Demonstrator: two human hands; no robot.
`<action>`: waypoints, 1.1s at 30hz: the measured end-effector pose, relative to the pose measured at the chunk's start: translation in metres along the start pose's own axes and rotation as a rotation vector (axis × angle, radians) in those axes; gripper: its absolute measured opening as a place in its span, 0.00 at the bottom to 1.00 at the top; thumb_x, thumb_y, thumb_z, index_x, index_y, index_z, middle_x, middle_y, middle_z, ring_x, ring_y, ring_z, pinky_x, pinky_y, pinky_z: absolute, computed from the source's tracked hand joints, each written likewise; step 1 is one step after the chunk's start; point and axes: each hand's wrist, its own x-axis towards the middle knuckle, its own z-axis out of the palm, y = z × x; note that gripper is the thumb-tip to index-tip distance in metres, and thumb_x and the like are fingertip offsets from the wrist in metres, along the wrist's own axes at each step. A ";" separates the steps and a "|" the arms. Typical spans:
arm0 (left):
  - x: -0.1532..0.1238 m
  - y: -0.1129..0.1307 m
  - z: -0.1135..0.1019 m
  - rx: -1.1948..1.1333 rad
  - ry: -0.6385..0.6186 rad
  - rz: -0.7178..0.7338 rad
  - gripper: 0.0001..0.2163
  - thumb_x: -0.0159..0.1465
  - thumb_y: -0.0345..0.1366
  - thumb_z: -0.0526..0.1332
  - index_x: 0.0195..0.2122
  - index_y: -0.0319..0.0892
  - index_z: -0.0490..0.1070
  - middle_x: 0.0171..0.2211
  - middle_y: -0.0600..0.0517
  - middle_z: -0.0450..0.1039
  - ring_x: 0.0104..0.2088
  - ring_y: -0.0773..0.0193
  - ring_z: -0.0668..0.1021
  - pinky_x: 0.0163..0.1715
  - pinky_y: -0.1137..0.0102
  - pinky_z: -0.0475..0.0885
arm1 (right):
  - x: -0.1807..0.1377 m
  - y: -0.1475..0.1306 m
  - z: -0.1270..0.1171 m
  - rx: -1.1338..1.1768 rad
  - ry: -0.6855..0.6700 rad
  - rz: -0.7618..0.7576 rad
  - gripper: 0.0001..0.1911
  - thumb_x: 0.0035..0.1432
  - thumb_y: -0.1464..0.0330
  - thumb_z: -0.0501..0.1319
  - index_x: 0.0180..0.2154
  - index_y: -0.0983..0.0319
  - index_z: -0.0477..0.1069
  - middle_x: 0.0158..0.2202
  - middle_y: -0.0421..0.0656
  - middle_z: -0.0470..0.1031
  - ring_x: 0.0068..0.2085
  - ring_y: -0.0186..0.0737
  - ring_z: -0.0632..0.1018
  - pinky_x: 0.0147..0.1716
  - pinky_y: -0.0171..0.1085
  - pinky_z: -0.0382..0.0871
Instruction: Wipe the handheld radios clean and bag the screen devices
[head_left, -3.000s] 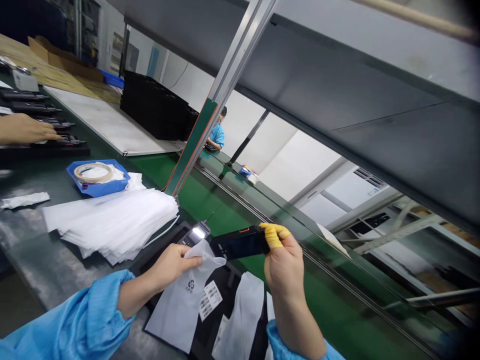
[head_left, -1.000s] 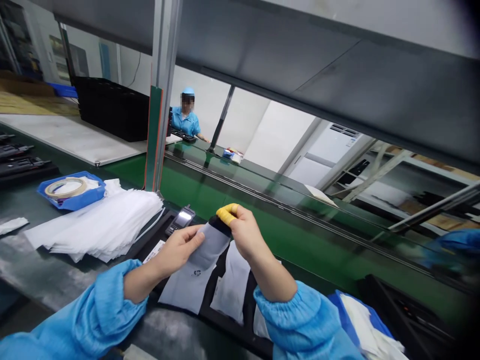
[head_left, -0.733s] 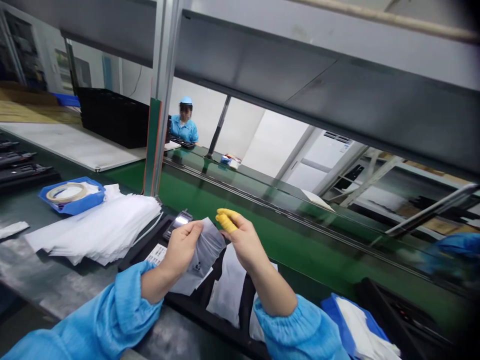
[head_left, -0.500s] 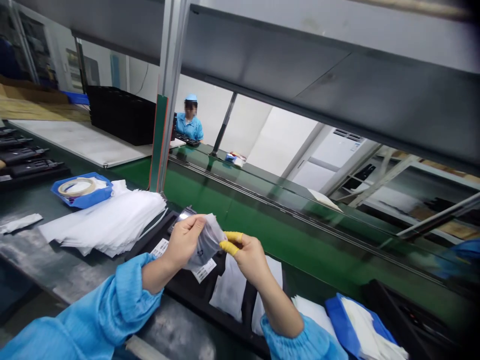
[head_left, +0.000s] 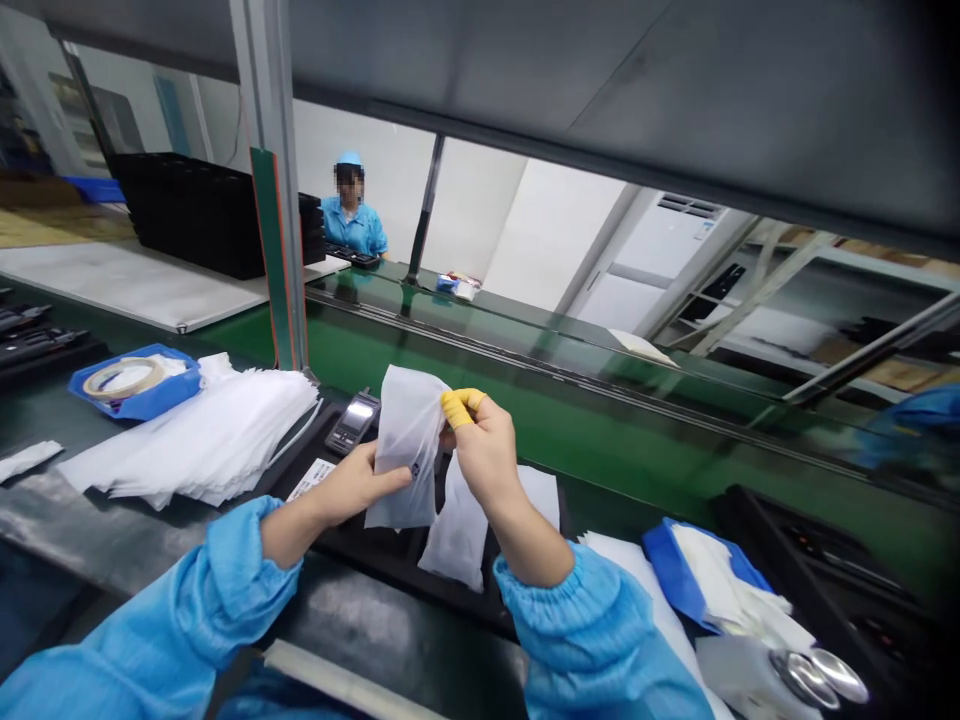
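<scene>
Between my hands is a thin white translucent bag (head_left: 409,425), upright above a black foam tray (head_left: 367,550). My left hand (head_left: 364,485) is closed on its lower left side, thumb across the front. At its right edge, my right hand (head_left: 480,430), with yellow finger covers, pinches the bag. Whether anything is inside it I cannot tell. Behind my left hand, a black handheld device (head_left: 352,422) with a screen lies in the tray, near a white barcode label (head_left: 311,478). Two more white bags, one a filled-looking bag (head_left: 457,530), lie in the tray's right slots.
A fanned stack of white bags (head_left: 195,430) and a blue bin with tape (head_left: 135,382) are at left. On the right stand another blue bin (head_left: 675,575), a metal-capped bottle (head_left: 757,675) and a black tray (head_left: 825,580). A metal post (head_left: 270,200) rises ahead; a co-worker (head_left: 352,220) sits beyond.
The bag has turned from tilted to upright, its broad face towards me. My left hand has slid from its top to its lower side. The view has shifted slightly right.
</scene>
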 end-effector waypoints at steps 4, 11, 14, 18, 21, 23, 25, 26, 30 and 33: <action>0.002 -0.003 0.002 0.021 0.020 -0.140 0.22 0.51 0.49 0.69 0.41 0.39 0.73 0.35 0.47 0.78 0.34 0.55 0.79 0.32 0.68 0.73 | 0.013 0.004 -0.035 0.058 0.160 0.019 0.20 0.42 0.53 0.63 0.32 0.61 0.69 0.27 0.37 0.69 0.28 0.33 0.71 0.22 0.34 0.72; 0.025 -0.022 -0.001 0.113 -0.002 -0.427 0.24 0.44 0.52 0.71 0.34 0.37 0.75 0.29 0.45 0.79 0.28 0.54 0.80 0.29 0.66 0.75 | -0.018 -0.017 -0.151 -0.166 0.360 0.051 0.27 0.43 0.51 0.63 0.41 0.61 0.69 0.32 0.40 0.72 0.27 0.31 0.72 0.23 0.36 0.74; 0.036 -0.032 0.000 0.200 -0.004 -0.501 0.29 0.41 0.56 0.70 0.37 0.38 0.74 0.31 0.46 0.80 0.32 0.51 0.80 0.31 0.64 0.75 | -0.042 -0.015 -0.200 -0.492 0.347 0.155 0.27 0.49 0.49 0.56 0.45 0.60 0.68 0.38 0.43 0.74 0.30 0.33 0.74 0.27 0.37 0.75; 0.051 -0.033 -0.006 0.671 0.013 -0.425 0.28 0.46 0.57 0.66 0.39 0.38 0.74 0.34 0.45 0.79 0.40 0.44 0.77 0.34 0.65 0.70 | -0.079 0.013 -0.249 -0.826 0.329 0.356 0.18 0.50 0.59 0.58 0.40 0.61 0.73 0.37 0.44 0.76 0.31 0.37 0.76 0.30 0.37 0.73; 0.054 -0.026 -0.012 1.198 -0.036 -0.211 0.23 0.54 0.55 0.59 0.35 0.37 0.75 0.32 0.44 0.78 0.38 0.42 0.77 0.32 0.67 0.66 | -0.108 0.046 -0.259 -1.042 0.263 0.490 0.07 0.45 0.69 0.62 0.30 0.61 0.76 0.31 0.45 0.77 0.34 0.42 0.77 0.37 0.40 0.70; 0.052 -0.022 -0.014 1.297 -0.076 -0.125 0.22 0.56 0.54 0.56 0.31 0.38 0.75 0.29 0.44 0.77 0.34 0.45 0.77 0.29 0.69 0.64 | -0.125 0.066 -0.256 -1.173 0.217 0.554 0.07 0.43 0.74 0.62 0.28 0.62 0.76 0.29 0.46 0.77 0.36 0.47 0.77 0.39 0.42 0.68; 0.049 -0.019 -0.016 1.302 -0.065 -0.110 0.22 0.55 0.55 0.57 0.30 0.39 0.75 0.27 0.44 0.77 0.31 0.46 0.78 0.27 0.70 0.63 | -0.137 0.080 -0.251 -1.287 0.176 0.590 0.09 0.45 0.75 0.59 0.29 0.63 0.76 0.31 0.49 0.77 0.36 0.50 0.77 0.38 0.43 0.68; 0.047 -0.018 -0.017 1.306 -0.042 -0.118 0.23 0.54 0.56 0.57 0.32 0.39 0.75 0.27 0.44 0.77 0.31 0.46 0.78 0.27 0.70 0.63 | -0.141 0.083 -0.250 -1.338 0.158 0.599 0.11 0.46 0.76 0.57 0.31 0.63 0.76 0.32 0.50 0.77 0.36 0.50 0.77 0.38 0.43 0.68; 0.034 -0.011 -0.025 1.363 0.053 -0.091 0.27 0.56 0.55 0.55 0.48 0.40 0.72 0.28 0.45 0.78 0.32 0.47 0.78 0.27 0.69 0.63 | -0.146 0.077 -0.254 -1.507 0.110 0.629 0.20 0.47 0.79 0.51 0.37 0.64 0.77 0.34 0.53 0.78 0.36 0.50 0.78 0.36 0.42 0.68; 0.021 -0.003 -0.028 1.279 0.118 -0.008 0.25 0.58 0.53 0.56 0.49 0.42 0.71 0.31 0.48 0.78 0.32 0.51 0.78 0.29 0.69 0.64 | -0.143 0.055 -0.256 -1.610 0.116 0.670 0.20 0.51 0.75 0.49 0.40 0.64 0.76 0.34 0.55 0.77 0.32 0.52 0.78 0.30 0.43 0.67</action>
